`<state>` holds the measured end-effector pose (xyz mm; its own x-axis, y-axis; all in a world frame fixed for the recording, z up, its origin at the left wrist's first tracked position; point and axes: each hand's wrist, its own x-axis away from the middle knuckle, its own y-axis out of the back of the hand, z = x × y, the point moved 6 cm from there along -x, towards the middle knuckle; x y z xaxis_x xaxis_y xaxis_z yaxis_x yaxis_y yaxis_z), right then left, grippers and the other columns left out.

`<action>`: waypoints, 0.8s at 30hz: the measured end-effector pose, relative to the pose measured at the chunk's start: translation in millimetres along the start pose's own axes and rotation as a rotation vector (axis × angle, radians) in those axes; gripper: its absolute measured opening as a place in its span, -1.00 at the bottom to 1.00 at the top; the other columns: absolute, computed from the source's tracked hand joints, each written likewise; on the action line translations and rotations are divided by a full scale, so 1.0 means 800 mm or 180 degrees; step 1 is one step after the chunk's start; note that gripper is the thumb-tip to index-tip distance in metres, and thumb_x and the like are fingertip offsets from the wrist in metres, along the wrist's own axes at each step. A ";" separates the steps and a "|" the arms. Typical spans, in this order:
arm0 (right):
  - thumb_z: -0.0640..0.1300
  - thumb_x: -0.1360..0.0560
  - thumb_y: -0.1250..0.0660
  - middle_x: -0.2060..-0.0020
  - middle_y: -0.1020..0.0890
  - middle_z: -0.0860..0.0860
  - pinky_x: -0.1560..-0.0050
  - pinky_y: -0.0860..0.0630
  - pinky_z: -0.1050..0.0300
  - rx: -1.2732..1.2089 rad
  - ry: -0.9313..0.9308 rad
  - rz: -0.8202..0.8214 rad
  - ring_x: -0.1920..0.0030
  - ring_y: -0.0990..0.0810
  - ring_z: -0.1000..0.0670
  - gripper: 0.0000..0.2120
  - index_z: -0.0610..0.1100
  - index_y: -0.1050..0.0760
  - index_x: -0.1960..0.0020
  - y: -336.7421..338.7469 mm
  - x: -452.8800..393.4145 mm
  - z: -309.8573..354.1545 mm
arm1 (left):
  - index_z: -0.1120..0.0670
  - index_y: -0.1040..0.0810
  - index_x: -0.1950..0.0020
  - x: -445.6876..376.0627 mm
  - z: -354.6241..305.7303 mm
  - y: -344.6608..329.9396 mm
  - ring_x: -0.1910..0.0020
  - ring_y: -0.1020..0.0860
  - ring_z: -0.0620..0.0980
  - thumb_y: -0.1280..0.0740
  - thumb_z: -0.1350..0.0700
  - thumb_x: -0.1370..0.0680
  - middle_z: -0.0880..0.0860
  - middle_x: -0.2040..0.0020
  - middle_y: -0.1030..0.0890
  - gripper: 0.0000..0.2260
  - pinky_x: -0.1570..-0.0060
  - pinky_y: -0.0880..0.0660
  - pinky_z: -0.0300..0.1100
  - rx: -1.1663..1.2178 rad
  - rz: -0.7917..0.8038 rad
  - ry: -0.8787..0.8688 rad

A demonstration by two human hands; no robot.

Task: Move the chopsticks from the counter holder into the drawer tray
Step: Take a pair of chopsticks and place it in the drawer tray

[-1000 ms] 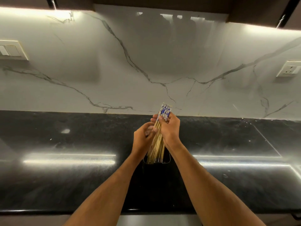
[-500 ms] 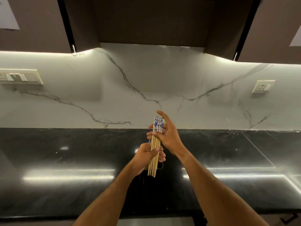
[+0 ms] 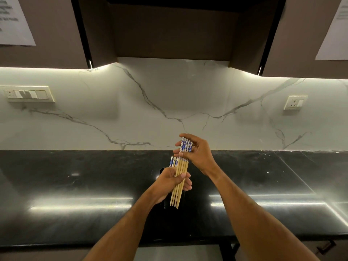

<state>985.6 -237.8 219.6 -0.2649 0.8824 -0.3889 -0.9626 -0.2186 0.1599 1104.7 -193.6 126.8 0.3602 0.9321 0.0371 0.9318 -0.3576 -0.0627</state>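
The chopsticks (image 3: 178,182) are in the air above the counter (image 3: 75,185), a bundle of pale sticks with blue-and-white patterned tops, standing nearly upright with their tips pointing down. The left hand (image 3: 170,182) is closed around the middle of the bundle; the right hand (image 3: 195,153) pinches the patterned tops between thumb and fingers, seemingly squaring them up. A few tops sit lower than the rest, beside the left thumb, so the bundle is not yet even. Just behind and below the left hand a dark holder (image 3: 162,171) stands on the counter, mostly hidden by the hand and hard to tell from the black surface; whether any sticks remain in it cannot be seen. The step in hand looks like gathering the lifted sticks before carrying them. Next, I judge, they must go down and toward the person to the drawer, which calls for a firm one-hand grip so the other can open it; neither drawer nor tray is in view. Around are a marble backsplash (image 3: 169,110), wall sockets (image 3: 295,102), a switch plate (image 3: 28,94) and dark cabinets (image 3: 169,29). Nothing blocks the path.
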 end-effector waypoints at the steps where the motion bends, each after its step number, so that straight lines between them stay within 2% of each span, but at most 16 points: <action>1: -0.47 -0.46 -0.45 -0.08 -0.69 -0.20 -0.07 -0.69 -0.13 0.0005 -0.0005 -0.0013 0.00 -0.76 -0.15 -0.47 -0.23 -0.47 -0.39 0.002 0.001 0.000 | 0.29 -0.57 -0.21 0.001 0.000 -0.001 -0.01 -0.68 0.20 -0.23 0.17 -0.69 0.30 -0.04 -0.68 -0.76 -0.20 -0.59 0.15 -0.0010 -0.0007 0.0004; 5: -0.46 -0.46 -0.46 -0.08 -0.69 -0.21 -0.09 -0.68 -0.18 0.0044 0.0003 -0.0042 0.00 -0.76 -0.14 -0.46 -0.25 -0.47 -0.39 0.005 0.008 0.001 | 0.30 -0.57 -0.22 0.005 0.001 -0.006 -0.03 -0.68 0.21 -0.22 0.19 -0.69 0.30 -0.04 -0.68 -0.77 -0.21 -0.58 0.16 -0.0016 -0.0037 -0.0008; 9: -0.45 -0.47 -0.45 -0.11 -0.68 -0.20 -0.10 -0.69 -0.11 0.0095 0.0034 -0.0018 0.00 -0.76 -0.13 -0.41 -0.19 -0.44 -0.45 0.005 0.011 0.002 | 0.31 -0.56 -0.23 0.007 0.001 -0.011 -0.03 -0.68 0.21 -0.22 0.20 -0.69 0.30 -0.04 -0.68 -0.76 -0.21 -0.58 0.16 0.0012 0.0016 -0.0012; 13: -0.46 -0.45 -0.46 -0.06 -0.69 -0.22 -0.11 -0.67 -0.20 0.0084 0.0007 -0.0003 0.00 -0.76 -0.15 -0.48 -0.23 -0.49 -0.38 0.011 0.014 0.000 | 0.30 -0.56 -0.24 0.009 0.005 -0.013 -0.06 -0.68 0.22 -0.22 0.20 -0.69 0.30 -0.05 -0.68 -0.76 -0.22 -0.58 0.15 -0.0007 0.0048 0.0031; 17: -0.46 -0.44 -0.48 -0.03 -0.70 -0.21 -0.10 -0.68 -0.20 0.0067 -0.0036 -0.0034 0.01 -0.76 -0.15 -0.49 -0.25 -0.50 -0.35 0.015 0.016 -0.001 | 0.29 -0.57 -0.23 0.009 0.006 -0.017 -0.07 -0.68 0.22 -0.22 0.20 -0.69 0.28 -0.05 -0.69 -0.77 -0.19 -0.60 0.10 0.0006 0.0035 0.0033; 24: -0.45 -0.45 -0.48 -0.04 -0.70 -0.20 -0.13 -0.68 -0.14 -0.0008 -0.0050 -0.0358 0.01 -0.76 -0.14 -0.47 -0.25 -0.48 -0.38 0.027 0.026 -0.010 | 0.27 -0.60 -0.20 0.007 0.009 -0.015 -0.04 -0.71 0.21 -0.29 0.24 -0.65 0.25 0.00 -0.72 -0.82 -0.18 -0.61 0.14 -0.0110 -0.0366 -0.0019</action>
<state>959.0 -227.6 208.1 -0.1542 0.9079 -0.3899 -0.9864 -0.1187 0.1137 1095.0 -183.8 121.0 0.2508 0.9674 0.0361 0.9679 -0.2500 -0.0239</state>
